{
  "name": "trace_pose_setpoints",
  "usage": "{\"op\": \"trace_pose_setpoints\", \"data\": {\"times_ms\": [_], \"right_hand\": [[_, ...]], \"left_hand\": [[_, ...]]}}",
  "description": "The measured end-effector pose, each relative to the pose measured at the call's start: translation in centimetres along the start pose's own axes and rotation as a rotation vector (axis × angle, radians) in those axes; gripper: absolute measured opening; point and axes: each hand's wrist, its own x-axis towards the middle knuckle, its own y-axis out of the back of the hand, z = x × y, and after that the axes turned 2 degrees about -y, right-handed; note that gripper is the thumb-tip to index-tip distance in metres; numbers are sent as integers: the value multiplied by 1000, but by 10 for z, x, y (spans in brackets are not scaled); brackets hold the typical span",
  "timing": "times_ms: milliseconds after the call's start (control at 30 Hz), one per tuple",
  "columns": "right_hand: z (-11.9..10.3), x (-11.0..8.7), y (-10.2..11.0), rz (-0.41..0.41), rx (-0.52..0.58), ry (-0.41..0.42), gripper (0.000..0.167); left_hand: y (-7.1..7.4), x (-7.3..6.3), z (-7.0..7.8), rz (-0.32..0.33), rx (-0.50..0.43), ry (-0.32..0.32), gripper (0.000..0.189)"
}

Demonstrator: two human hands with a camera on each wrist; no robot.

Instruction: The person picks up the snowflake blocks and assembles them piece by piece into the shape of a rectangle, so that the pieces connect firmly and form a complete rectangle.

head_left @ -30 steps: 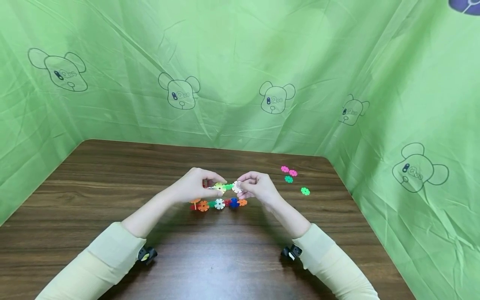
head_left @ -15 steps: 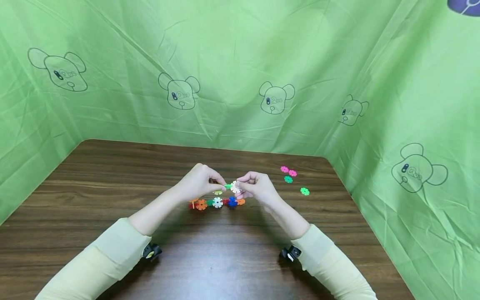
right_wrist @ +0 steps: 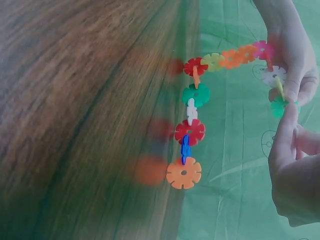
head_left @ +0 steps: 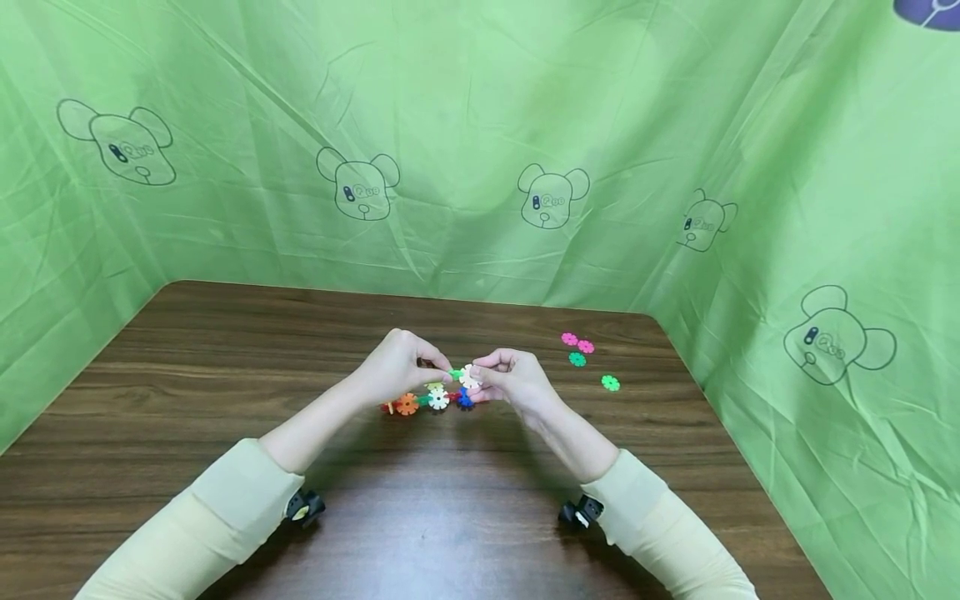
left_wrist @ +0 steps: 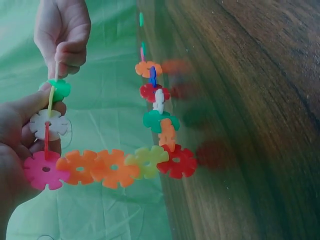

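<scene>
A chain of flower-shaped plastic discs, slotted together, is raised between both hands. My left hand [head_left: 397, 367] pinches the chain around its green disc [left_wrist: 61, 90], close to the raised end. My right hand [head_left: 517, 382] pinches a white disc [head_left: 469, 377] slotted to that green one. Beyond the green disc come a yellow, a white [left_wrist: 47, 125] and a pink disc [left_wrist: 46, 171]. From there the chain drops through orange discs [left_wrist: 115, 168] to a red disc [left_wrist: 177, 161]. Its lower stretch runs along the tabletop and ends in a blue [right_wrist: 185, 148] and an orange disc [right_wrist: 183, 173].
Loose discs lie on the wooden table [head_left: 247, 358] to the right: two pink ones [head_left: 577, 342], a dark green one [head_left: 577, 359] and a bright green one [head_left: 611, 382]. Green cloth [head_left: 457, 125] surrounds the table's back and sides.
My left hand has shifted its pinch rightward from the yellow disc to the green one. My right hand has come down slightly, still holding the white disc. The chain's lower stretch has shifted a little.
</scene>
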Motion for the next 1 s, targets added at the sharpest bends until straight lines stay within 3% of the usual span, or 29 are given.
{"op": "trace_pose_setpoints", "data": {"times_ms": [167,367,500,733,1000], "right_hand": [[-1,0,-1,-6,8,6,17],[5,4,-2,-34,14,-9,16],[7,7,-2,-58,-5,-5,18],[6,6,11,-84,-169,57,31],[-4,2,53,16,-381,173,33]], "left_hand": [[-1,1,1,15,-27,22,6],[-3,0,0,2,36,-8,6],[-3,-1,-5,-2,48,21,6],[-1,0,-7,-25,37,53,5],[12,-2,-8,-40,9,168,6]]}}
